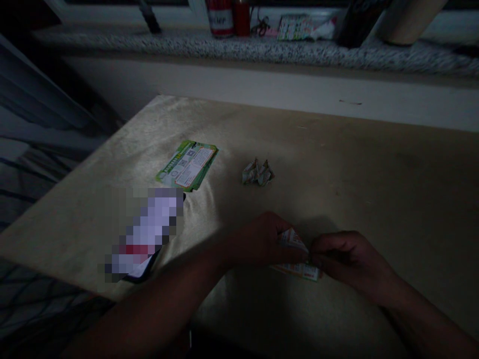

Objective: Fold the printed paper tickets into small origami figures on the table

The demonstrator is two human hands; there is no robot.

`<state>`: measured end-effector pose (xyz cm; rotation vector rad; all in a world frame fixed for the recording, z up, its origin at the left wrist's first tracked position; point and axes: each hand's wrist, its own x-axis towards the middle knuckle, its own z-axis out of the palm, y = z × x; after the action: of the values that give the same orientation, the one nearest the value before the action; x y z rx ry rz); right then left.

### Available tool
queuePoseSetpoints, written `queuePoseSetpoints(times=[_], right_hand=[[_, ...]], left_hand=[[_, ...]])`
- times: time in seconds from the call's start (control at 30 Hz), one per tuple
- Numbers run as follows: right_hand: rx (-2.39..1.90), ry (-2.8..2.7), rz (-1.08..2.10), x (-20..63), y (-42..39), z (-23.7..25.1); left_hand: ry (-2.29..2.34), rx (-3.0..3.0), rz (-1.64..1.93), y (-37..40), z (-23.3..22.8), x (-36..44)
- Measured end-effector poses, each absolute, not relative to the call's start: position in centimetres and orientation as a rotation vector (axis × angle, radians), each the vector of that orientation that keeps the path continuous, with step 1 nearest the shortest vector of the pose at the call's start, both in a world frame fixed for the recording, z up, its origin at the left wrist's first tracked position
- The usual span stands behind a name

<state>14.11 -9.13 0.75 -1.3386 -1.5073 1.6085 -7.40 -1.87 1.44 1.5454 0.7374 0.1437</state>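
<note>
My left hand (267, 244) is closed on a partly folded printed paper (294, 239), which has white panels and orange and green print. A pointed fold stands up between the thumb and fingers, and a flat strip shows below them. From the right, my right hand (342, 254) pinches the paper's right end between thumb and fingertips. Just beyond the hands, a small folded paper figure (258, 173) with two peaks stands on the table. Farther left lies a stack of green printed leaflets (189, 165).
A phone (149, 232) with a blurred-out screen lies at the left of the cloth-covered table (123, 164). Behind the table, a granite sill (179, 46) carries a red can (220, 19), a dark bottle (359, 22) and other small items. A curtain hangs at far left.
</note>
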Motion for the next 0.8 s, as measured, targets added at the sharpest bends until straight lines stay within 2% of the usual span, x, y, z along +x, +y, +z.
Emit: queuePoseSetpoints(times=[0.37,0.8], right_hand=[[-1.345,-1.679,1.338,13.43,-9.11,1.18],[-1.382,-1.735,1.211,13.36,-9.41,0.71]], left_hand=[[0.783,1.531,0.171,-2.04,1.08,-7.39],[0.787,1.548,0.129,-1.99,1.64,-7.31]])
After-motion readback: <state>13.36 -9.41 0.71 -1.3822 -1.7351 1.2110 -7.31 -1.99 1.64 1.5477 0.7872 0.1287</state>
